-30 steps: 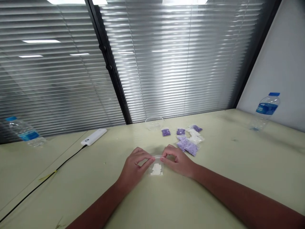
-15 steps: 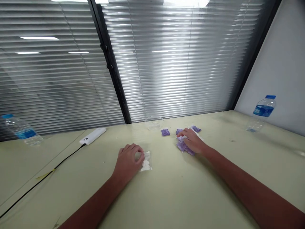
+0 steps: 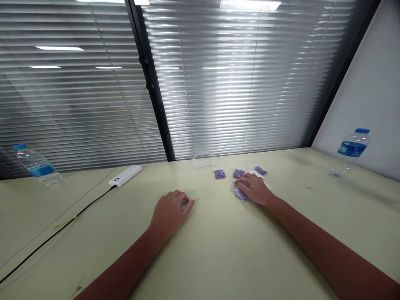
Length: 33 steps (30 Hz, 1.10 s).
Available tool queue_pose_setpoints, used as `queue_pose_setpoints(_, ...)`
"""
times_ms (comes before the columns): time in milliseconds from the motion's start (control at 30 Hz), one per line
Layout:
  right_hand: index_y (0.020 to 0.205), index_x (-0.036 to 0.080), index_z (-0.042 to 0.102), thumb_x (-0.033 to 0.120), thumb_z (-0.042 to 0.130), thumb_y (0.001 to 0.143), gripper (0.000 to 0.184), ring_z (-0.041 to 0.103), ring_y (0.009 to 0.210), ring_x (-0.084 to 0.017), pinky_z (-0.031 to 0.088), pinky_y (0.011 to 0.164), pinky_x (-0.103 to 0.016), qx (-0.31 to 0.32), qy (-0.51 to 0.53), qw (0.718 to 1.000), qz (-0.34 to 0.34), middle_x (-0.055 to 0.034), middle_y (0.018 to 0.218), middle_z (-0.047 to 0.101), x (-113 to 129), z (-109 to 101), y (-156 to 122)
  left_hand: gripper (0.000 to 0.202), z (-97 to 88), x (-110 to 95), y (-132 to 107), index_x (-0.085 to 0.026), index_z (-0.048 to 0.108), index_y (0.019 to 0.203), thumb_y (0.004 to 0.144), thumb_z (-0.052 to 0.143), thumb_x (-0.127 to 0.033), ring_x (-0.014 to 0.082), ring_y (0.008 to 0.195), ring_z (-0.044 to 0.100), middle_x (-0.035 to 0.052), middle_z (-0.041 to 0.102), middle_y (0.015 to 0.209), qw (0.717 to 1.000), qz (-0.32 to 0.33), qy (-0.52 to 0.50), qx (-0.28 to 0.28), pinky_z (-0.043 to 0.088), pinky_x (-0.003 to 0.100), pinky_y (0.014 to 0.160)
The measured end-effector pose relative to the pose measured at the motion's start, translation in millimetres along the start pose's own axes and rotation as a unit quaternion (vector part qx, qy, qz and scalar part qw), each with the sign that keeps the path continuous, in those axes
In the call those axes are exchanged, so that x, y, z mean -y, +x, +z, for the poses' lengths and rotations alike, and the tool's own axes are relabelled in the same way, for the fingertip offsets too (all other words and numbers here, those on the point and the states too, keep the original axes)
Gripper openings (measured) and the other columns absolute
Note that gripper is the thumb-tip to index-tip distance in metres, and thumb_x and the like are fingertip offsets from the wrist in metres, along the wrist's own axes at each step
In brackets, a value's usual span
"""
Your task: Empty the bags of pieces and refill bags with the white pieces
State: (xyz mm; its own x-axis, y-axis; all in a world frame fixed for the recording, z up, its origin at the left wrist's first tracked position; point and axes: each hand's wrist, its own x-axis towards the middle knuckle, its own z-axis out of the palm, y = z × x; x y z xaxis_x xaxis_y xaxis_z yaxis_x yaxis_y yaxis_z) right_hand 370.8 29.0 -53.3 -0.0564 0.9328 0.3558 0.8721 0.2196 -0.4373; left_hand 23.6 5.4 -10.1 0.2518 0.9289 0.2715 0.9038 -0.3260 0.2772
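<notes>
My left hand [image 3: 171,210] rests on the table with its fingers curled and the thumb forward. Something greyish shows within the curl, too unclear to name. My right hand [image 3: 254,188] lies over a small pile of purple-filled clear packets [image 3: 240,194], its bent fingers touching them and some packets hidden beneath. Behind its fingers lies another purple packet [image 3: 238,173], and a further purple packet [image 3: 259,170] sits at the back right of the pile, beside something white partly covered by the hand. Apart to the left is a single purple packet [image 3: 219,173].
A clear round container [image 3: 204,161] stands at the table's back edge. Left are a white power bank [image 3: 125,175] with a black cable [image 3: 93,202] and a tilted-looking water bottle [image 3: 39,166]. Another water bottle [image 3: 350,152] stands right, near the wall. Blinds [image 3: 231,91] rise behind.
The clear packet with white contents beside my left hand no longer shows. My left thumb now points further forward. My right hand has settled lower on the purple packets. The view has shifted slightly.
</notes>
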Motion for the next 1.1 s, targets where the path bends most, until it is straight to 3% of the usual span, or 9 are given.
queue_pose_setpoints(100, 0.103, 0.029, 0.077, 0.044, 0.048, 0.098, 0.034, 0.058, 0.111, -0.022, 0.039, 0.100, -0.039, 0.012, 0.023, 1.000, -0.017, -0.0023, 0.116, 0.067, 4, -4, 0, 0.040, -1.2, 6, 2, -0.028, 0.063, 0.088, 0.092, 0.039, -0.059, 0.0170, 0.095, 0.061, -0.0027, 0.068, 0.098, 1.000, -0.018, 0.019, -0.008, 0.040, 0.034, 0.088)
queue_pose_setpoints(200, 0.110, 0.025, 0.074, 0.036, 0.045, 0.097, 0.034, 0.058, 0.114, -0.022, 0.039, 0.103, -0.037, -0.035, 0.009, 0.999, 0.031, -0.0038, 0.120, 0.067, -7, -11, 5, 0.037, -1.7, 6, 3, -0.030, 0.061, 0.102, 0.091, 0.041, -0.059, 0.0188, 0.108, 0.061, -0.0024, 0.066, 0.113, 1.000, -0.002, 0.001, -0.020, 0.042, 0.039, 0.098)
queue_pose_setpoints(300, 0.122, 0.021, 0.069, 0.030, 0.044, 0.095, 0.038, 0.050, 0.126, -0.029, 0.030, 0.109, -0.048, -0.100, -0.040, 0.986, 0.130, -0.0092, 0.132, 0.062, -32, -18, 9, 0.037, -1.3, 0, 0, -0.032, 0.060, 0.109, 0.091, 0.042, -0.058, 0.0193, 0.116, 0.059, -0.0014, 0.065, 0.119, 0.999, 0.030, -0.015, -0.026, 0.041, 0.041, 0.106)
queue_pose_setpoints(400, 0.131, 0.025, 0.065, 0.036, 0.043, 0.096, 0.042, 0.045, 0.132, -0.033, 0.027, 0.108, -0.055, -0.100, -0.073, 0.975, 0.187, -0.0097, 0.141, 0.057, -57, -24, 9, 0.035, -1.0, -5, -2, -0.034, 0.060, 0.112, 0.091, 0.044, -0.057, 0.0177, 0.119, 0.058, -0.0027, 0.064, 0.122, 0.998, 0.051, -0.035, -0.018, 0.040, 0.041, 0.110)
queue_pose_setpoints(500, 0.113, 0.030, 0.074, 0.045, 0.037, 0.101, 0.041, 0.050, 0.129, -0.031, 0.029, 0.107, -0.053, -0.072, -0.090, 0.973, 0.201, -0.0048, 0.134, 0.063, -71, -29, 10, 0.032, -2.2, -7, -3, -0.036, 0.060, 0.111, 0.092, 0.044, -0.057, 0.0160, 0.119, 0.057, -0.0050, 0.064, 0.121, 0.998, 0.054, -0.043, -0.013, 0.038, 0.041, 0.113)
queue_pose_setpoints(600, 0.103, 0.026, 0.075, 0.046, 0.032, 0.102, 0.047, 0.051, 0.125, -0.030, 0.029, 0.105, -0.050, -0.085, -0.114, 0.965, 0.219, -0.0069, 0.127, 0.067, -75, -30, 11, 0.031, -4.4, -6, -2, -0.036, 0.060, 0.108, 0.092, 0.044, -0.057, 0.0161, 0.118, 0.058, -0.0054, 0.065, 0.119, 0.998, 0.048, -0.038, -0.017, 0.039, 0.041, 0.111)
queue_pose_setpoints(733, 0.128, 0.027, 0.065, 0.050, 0.046, 0.096, 0.044, 0.050, 0.127, -0.031, 0.029, 0.106, -0.048, -0.093, -0.133, 0.960, 0.227, -0.0084, 0.133, 0.063, -76, -25, 11, 0.028, -4.9, -5, -1, -0.036, 0.061, 0.106, 0.092, 0.045, -0.055, 0.0164, 0.118, 0.058, -0.0056, 0.065, 0.119, 0.998, 0.050, -0.035, -0.025, 0.040, 0.040, 0.109)
queue_pose_setpoints(933, 0.111, 0.025, 0.069, 0.047, 0.059, 0.088, 0.033, 0.054, 0.118, -0.031, 0.031, 0.103, -0.048, -0.083, -0.145, 0.955, 0.244, -0.0062, 0.116, 0.069, -81, -24, 11, 0.029, -1.4, -4, 0, -0.034, 0.064, 0.106, 0.092, 0.046, -0.052, 0.0155, 0.115, 0.059, -0.0033, 0.065, 0.119, 0.996, 0.070, -0.032, -0.033, 0.041, 0.039, 0.107)
queue_pose_setpoints(1100, 0.141, 0.027, 0.053, 0.046, 0.062, 0.084, 0.060, 0.055, 0.117, -0.031, 0.038, 0.097, -0.046, -0.090, -0.142, 0.942, 0.290, -0.0081, 0.120, 0.067, -88, -28, 12, 0.029, 0.1, -2, -1, -0.033, 0.065, 0.105, 0.093, 0.045, -0.051, 0.0160, 0.114, 0.059, -0.0023, 0.066, 0.119, 0.996, 0.079, -0.026, -0.042, 0.042, 0.039, 0.107)
